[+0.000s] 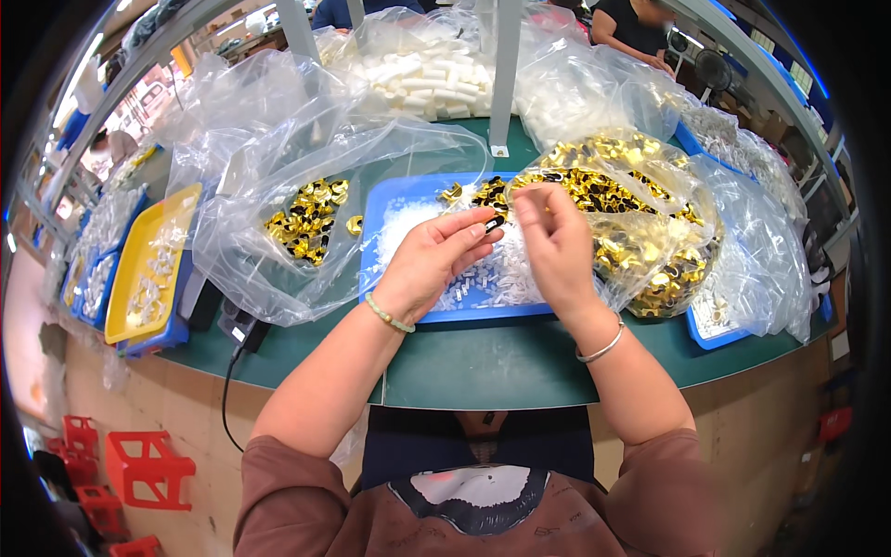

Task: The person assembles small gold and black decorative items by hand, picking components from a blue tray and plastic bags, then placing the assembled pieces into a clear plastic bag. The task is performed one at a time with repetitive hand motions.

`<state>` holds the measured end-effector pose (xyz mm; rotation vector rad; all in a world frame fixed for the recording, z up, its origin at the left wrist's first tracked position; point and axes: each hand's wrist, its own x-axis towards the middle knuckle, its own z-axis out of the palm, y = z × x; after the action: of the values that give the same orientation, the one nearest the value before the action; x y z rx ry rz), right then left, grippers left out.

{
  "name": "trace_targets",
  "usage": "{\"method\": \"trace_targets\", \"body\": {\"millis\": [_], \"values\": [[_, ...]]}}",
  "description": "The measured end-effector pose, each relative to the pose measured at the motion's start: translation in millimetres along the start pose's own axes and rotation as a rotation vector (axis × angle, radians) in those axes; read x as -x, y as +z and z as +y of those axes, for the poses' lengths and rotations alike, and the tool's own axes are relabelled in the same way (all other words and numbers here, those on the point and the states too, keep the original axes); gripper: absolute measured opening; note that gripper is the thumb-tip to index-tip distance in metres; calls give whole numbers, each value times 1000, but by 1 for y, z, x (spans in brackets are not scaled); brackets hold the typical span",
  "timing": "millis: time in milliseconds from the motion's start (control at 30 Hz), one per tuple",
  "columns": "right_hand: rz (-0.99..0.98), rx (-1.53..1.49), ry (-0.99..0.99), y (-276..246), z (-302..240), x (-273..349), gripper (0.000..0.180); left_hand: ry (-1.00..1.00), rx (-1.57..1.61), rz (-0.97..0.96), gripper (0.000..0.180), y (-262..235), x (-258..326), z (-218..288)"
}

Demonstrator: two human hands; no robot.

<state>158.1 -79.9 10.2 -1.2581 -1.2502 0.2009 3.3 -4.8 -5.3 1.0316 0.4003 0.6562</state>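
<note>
Over a blue tray (374, 243), my left hand (429, 252) pinches a small black piece with a white spot (495, 224) between thumb and fingertips. Just right of it is my right hand (557, 246), its fingers curled in; whatever they hold, if anything, is hidden. Beneath both hands the tray bears a heap of small white plastic pieces (408, 221). Shiny gold-and-black pieces (488, 193) lie at the tray's far side. More such pieces fill a large clear bag (650, 243) beside my right hand.
To the left, another clear bag (223, 269) holds gold pieces (311, 223). Farther left stands a yellow tray (127, 288) beside a black device with a cable (239, 327). Bags of white cylinders (418, 79) lie behind a grey post (505, 84). Red stools (148, 469) stand on the floor.
</note>
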Motion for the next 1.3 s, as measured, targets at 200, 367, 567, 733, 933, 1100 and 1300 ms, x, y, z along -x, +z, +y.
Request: {"method": "trace_targets", "body": {"millis": [200,367,567,733,933,1100,1300], "values": [[11,100,-353,-27,-11,-9,41,-14,-5,54,35,-1,1,4],[-113,-349,62,-22,-13,0,40,1,-41,116,34,-1,1,6],[-246,-302,111,-16,-4,-3,16,60,73,113,32,-9,-4,-1],[-193,-189,115,-15,-6,0,14,42,40,151,31,-10,-3,-1],[-200,-115,74,-12,-5,3,14,67,-47,178,30,-8,-5,-3],[-203,-46,7,-10,-13,5,13,72,-109,196,28,-9,-4,-3],[-194,129,-267,-5,-10,5,14,92,-169,216,27,-11,-6,-7]]}}
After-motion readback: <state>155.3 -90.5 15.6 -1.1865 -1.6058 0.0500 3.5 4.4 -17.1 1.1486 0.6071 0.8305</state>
